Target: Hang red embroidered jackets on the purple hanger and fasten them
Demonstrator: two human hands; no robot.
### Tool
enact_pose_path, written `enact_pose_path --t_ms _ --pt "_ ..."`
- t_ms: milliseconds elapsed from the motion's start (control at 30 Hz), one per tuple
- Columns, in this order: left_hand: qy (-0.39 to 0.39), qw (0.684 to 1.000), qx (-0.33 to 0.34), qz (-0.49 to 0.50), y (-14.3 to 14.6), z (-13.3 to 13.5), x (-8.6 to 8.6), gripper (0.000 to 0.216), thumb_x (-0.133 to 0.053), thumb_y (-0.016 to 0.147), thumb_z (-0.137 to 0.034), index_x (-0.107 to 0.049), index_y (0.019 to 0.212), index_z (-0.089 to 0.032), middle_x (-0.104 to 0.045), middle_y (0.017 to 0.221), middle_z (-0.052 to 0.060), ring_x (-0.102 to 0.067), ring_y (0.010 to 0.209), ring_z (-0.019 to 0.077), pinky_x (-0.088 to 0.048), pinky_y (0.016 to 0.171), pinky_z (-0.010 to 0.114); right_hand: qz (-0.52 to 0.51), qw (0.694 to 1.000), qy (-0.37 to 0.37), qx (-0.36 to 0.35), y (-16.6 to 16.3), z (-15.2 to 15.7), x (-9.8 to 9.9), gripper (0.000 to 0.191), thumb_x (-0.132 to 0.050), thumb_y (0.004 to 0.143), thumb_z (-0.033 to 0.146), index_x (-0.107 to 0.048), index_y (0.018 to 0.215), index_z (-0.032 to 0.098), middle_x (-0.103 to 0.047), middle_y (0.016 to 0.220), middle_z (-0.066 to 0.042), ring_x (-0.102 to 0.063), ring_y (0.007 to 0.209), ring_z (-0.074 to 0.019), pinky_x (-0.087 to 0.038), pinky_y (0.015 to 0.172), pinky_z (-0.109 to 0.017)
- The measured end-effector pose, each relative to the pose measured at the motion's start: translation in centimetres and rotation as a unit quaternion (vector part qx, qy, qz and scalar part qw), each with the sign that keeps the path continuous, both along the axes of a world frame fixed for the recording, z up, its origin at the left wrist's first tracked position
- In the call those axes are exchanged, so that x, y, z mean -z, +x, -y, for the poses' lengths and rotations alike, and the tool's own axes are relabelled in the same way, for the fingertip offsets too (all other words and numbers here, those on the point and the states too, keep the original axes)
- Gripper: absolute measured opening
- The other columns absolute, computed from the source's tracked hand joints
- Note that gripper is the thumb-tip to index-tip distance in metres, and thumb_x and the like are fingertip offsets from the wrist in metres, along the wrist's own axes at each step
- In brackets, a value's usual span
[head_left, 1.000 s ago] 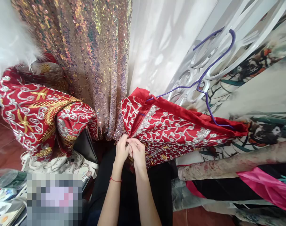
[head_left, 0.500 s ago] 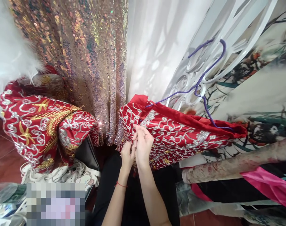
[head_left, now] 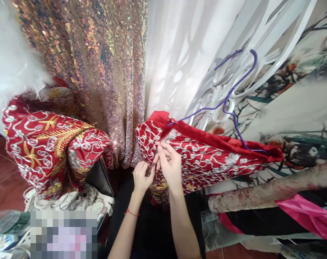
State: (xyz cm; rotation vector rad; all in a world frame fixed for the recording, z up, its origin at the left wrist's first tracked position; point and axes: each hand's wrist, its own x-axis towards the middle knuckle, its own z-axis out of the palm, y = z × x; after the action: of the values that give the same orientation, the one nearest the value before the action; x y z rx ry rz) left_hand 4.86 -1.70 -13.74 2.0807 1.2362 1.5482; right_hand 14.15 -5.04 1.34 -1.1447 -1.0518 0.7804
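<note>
A red satin garment with silver scroll embroidery (head_left: 206, 158) hangs on a thin purple wire hanger (head_left: 233, 97). The left hand (head_left: 141, 177) is at the lower left edge of this garment, and its fingers (head_left: 149, 169) are closed on the cloth. The right hand (head_left: 171, 164) rests on the garment just beside the left one, with its fingers (head_left: 162, 148) pinched together on the embroidered front. Left of the garment hangs a shiny sequin curtain (head_left: 106, 72), and further left is a second red cloth with gold embroidery (head_left: 50, 144). Behind the garment hangs a white sheer curtain (head_left: 174, 54).
</note>
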Motion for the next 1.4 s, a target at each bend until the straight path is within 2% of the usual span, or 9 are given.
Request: enact_pose_path --t_ms 100,200,300,367,567,767,967,1200,1400 --pt "0.039 0.998 -0.012 0.044 -1.1 -2.7 -3.8 0.011 -0.057 0.093 -0.031 -0.055 0.088 -0.021 -0.061 0.087 0.005 -0.058 0.084 0.0197 -0.048 0.079 0.033 0.231 0.962 0.109 0.101 5.2 2.7 -0.2 0.020 -0.057 0.096 0.030 -0.072 0.100 0.018 -0.069 0.072 -0.001 -0.063 0.058 -0.0117 -0.052 0.059 -0.025" --pt "0.072 0.991 -0.050 0.100 -1.1 -6.4 -8.5 0.016 -0.054 0.096 -0.035 -0.057 0.101 -0.020 -0.062 0.098 0.008 -0.059 0.094 0.0200 -0.048 0.086 0.034 0.429 0.812 0.232 0.320 12.3 6.3 -0.8 0.010 -0.063 0.091 0.022 -0.072 0.096 0.020 -0.073 0.086 -0.005 -0.068 0.077 -0.0177 -0.054 0.076 -0.033" --pt "0.087 0.985 -0.047 0.144 0.1 -10.4 -12.7 0.026 -0.054 0.096 -0.041 -0.058 0.110 -0.020 -0.063 0.114 0.011 -0.057 0.108 0.0208 -0.045 0.097 0.035 0.520 0.704 0.191 0.445 19.3 9.2 -1.5 0.036 -0.071 0.086 0.035 -0.068 0.116 0.016 -0.070 0.109 -0.016 -0.064 0.106 -0.0298 -0.049 0.096 -0.047" --pt "0.062 0.984 -0.023 0.165 1.0 -12.9 -14.7 0.030 -0.055 0.095 -0.049 -0.061 0.103 -0.021 -0.065 0.107 0.008 -0.057 0.105 0.0203 -0.044 0.096 0.034 0.532 0.725 0.129 0.418 22.7 10.0 -1.8 0.059 -0.073 0.082 0.050 -0.063 0.127 0.013 -0.066 0.119 -0.019 -0.060 0.113 -0.0330 -0.047 0.099 -0.050" --pt "-0.030 0.965 0.206 0.160 1.2 -15.3 -17.2 0.050 -0.061 0.088 -0.063 -0.056 0.064 -0.020 -0.049 0.062 -0.001 -0.043 0.061 0.0126 -0.040 0.061 0.026 0.425 0.850 0.037 0.309 26.4 8.1 -2.3 0.048 -0.051 0.093 0.062 -0.066 0.084 0.018 -0.061 0.069 -0.002 -0.054 0.063 -0.0155 -0.046 0.064 -0.029" --pt "0.040 0.955 0.118 0.270 0.2 -13.6 -16.8 0.053 -0.062 0.084 -0.071 -0.058 0.068 -0.021 -0.052 0.063 -0.002 -0.047 0.059 0.0108 -0.045 0.061 0.025 0.454 0.839 0.114 0.276 23.7 4.6 -5.5 0.048 -0.052 0.093 0.061 -0.055 0.067 0.020 -0.042 0.056 0.005 -0.040 0.052 -0.0108 -0.035 0.055 -0.025" --pt "0.053 0.907 0.020 0.418 -1.1 -14.8 -15.9 0.055 -0.044 0.090 -0.074 -0.062 0.086 -0.022 -0.065 0.080 0.002 -0.065 0.077 0.0151 -0.056 0.078 0.031 0.373 0.798 0.216 0.421 20.9 2.0 -6.6 0.049 -0.050 0.095 0.059 -0.051 0.064 0.020 -0.037 0.055 0.005 -0.035 0.052 -0.0109 -0.032 0.056 -0.026" --pt "0.108 0.986 0.060 0.114 -2.1 -11.1 -19.3 0.038 -0.047 0.095 -0.055 -0.068 0.097 -0.023 -0.071 0.096 0.005 -0.065 0.093 0.0196 -0.050 0.091 0.039 0.363 0.798 0.180 0.447 22.2 1.2 -4.2 0.042 -0.051 0.093 0.055 -0.048 0.066 0.022 -0.047 0.054 0.004 -0.041 0.049 -0.0121 -0.035 0.054 -0.027" --pt "0.077 0.988 -0.113 -0.074 1.1 -7.9 -22.2 0.038 -0.059 0.091 -0.054 -0.056 0.072 -0.022 -0.064 0.084 0.006 -0.058 0.093 0.0245 -0.039 0.099 0.046 0.390 0.786 0.158 0.454 22.3 1.4 -3.7 0.038 -0.050 0.092 0.053 -0.049 0.071 0.022 -0.050 0.058 0.002 -0.048 0.052 -0.0140 -0.039 0.057 -0.028"
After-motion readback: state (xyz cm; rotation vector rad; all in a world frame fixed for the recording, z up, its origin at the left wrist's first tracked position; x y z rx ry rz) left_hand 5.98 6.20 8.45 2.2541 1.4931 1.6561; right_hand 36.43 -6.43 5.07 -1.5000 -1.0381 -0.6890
